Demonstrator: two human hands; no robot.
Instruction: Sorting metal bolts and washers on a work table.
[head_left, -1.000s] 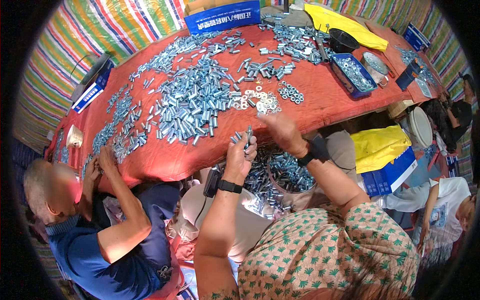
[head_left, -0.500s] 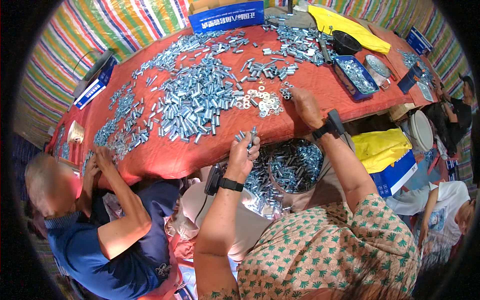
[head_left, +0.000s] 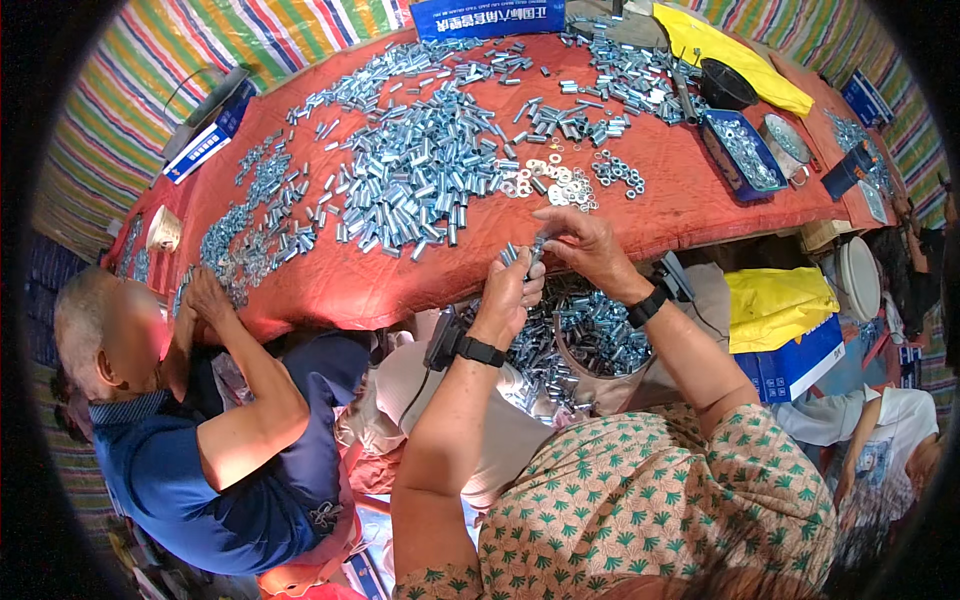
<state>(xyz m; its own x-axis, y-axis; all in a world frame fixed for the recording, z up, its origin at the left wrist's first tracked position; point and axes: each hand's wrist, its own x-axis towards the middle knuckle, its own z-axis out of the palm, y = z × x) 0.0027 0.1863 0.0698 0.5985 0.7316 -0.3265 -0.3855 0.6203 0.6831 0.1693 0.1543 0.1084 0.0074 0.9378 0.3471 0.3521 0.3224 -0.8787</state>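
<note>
My left hand (head_left: 510, 292) is closed around several small silver metal bolts (head_left: 509, 252), whose ends poke up past its thumb and fingers. Close against its fingertips is my right hand (head_left: 590, 250), its thumb and fingers bent together at the upper end of one bolt. Whatever sits between those right fingertips is too small to make out. Just beyond both hands, pale flat washers (head_left: 572, 190) lie on the red tablecloth (head_left: 330, 285), beside a little group of hex nuts (head_left: 622, 172). A large heap of silver metal sleeves (head_left: 415, 180) spreads to the left of the washers.
Below my hands, under the table edge, stands a container of dark and silver bolts (head_left: 610, 335). A blue tray of small parts (head_left: 742, 155) and a black bowl (head_left: 728, 84) are at the right. A co-worker in blue (head_left: 200, 480) sits at my left, handling parts.
My right hand has come back from the nuts toward me and now meets my left hand. The left hand keeps its bolts. The whole view has shifted slightly.
</note>
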